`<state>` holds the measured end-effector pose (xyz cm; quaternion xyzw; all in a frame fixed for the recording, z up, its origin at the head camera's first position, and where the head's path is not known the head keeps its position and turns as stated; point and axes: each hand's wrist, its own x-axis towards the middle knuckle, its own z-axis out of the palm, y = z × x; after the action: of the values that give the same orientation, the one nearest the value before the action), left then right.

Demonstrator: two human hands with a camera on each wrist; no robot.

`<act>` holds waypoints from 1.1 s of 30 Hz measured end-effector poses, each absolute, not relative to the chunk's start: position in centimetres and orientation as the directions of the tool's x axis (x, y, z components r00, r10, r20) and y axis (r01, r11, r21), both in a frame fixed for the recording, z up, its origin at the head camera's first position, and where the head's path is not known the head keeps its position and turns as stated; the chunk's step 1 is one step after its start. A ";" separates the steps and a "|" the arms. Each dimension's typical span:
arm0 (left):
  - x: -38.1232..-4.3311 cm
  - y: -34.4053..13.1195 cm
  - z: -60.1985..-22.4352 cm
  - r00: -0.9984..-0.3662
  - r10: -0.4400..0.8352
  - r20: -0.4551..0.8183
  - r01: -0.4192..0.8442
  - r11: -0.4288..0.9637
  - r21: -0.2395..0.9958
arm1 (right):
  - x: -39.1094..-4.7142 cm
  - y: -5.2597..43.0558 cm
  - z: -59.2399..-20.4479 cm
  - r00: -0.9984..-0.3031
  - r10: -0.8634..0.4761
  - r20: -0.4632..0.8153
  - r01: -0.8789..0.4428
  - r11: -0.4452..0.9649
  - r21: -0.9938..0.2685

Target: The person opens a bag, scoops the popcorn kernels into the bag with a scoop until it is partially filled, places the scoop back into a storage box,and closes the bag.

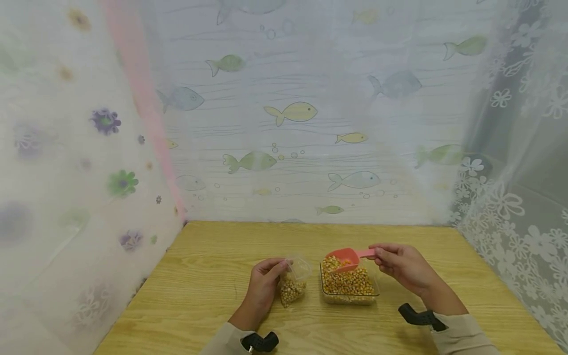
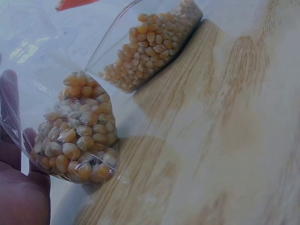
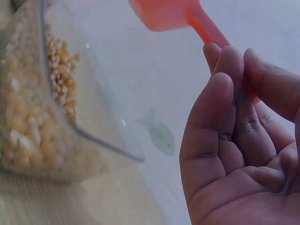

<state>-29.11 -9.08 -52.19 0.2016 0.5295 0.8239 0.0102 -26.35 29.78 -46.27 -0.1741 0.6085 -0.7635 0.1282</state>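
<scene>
Right hand [image 1: 406, 268] pinches the red scoop [image 1: 348, 257] by its handle [image 1: 366, 253]; the scoop extends to this hand's left, its long axis roughly crosswise, over the far part of the glass container [image 1: 350, 296]. Left hand [image 1: 265, 285] pinches the plastic bag [image 1: 293, 290] of corn beside that container.

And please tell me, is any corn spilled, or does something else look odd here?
Nothing stands out. Corn shows in the clear box and the bag, with no loose kernels visible on the table. The left hand holds the bag near its top; the right hand holds the scoop by its handle.
</scene>
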 end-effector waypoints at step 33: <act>-28.9 -9.0 -52.0 -0.924 0.222 0.311 0.194 -0.429 0.882 | -27.1 22.6 -41.8 -0.964 -0.253 0.079 -0.090 0.033 -0.995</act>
<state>-28.86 -8.98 -51.97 0.1949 0.5343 0.8225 0.0085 -27.10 22.61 -41.81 -0.1198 0.7160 -0.6851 0.0596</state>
